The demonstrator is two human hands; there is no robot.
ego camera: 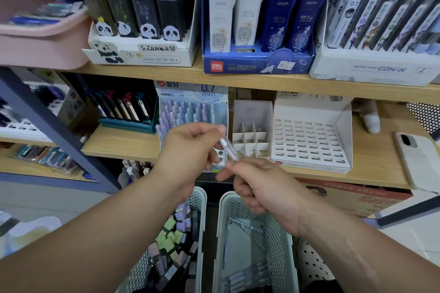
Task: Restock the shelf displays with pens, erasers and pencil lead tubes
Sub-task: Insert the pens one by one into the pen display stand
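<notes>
The left hand (pixel 190 150) pinches the upper end of a clear pen (pixel 229 148) between thumb and fingertips. The right hand (pixel 259 185) pinches its lower end, the other fingers curled. The pen hangs tilted between them, in the air just in front of the middle shelf (pixel 123 145) and not yet in any display.

Both grips are light and sit at the tips, so a twist or a pull at the cap could probably make the smooth barrel slip. It would then likely drop into the gap between the eraser basket (pixel 202 200) and the pen basket (pixel 223 204) below.

The pen display (pixel 190 109) behind the hands looks closely packed, and forcing the pen in might knock its neighbours over. The divided box (pixel 252 112) and the slotted tray (pixel 309 140) beside it are easy to mistake for the right place.
</notes>
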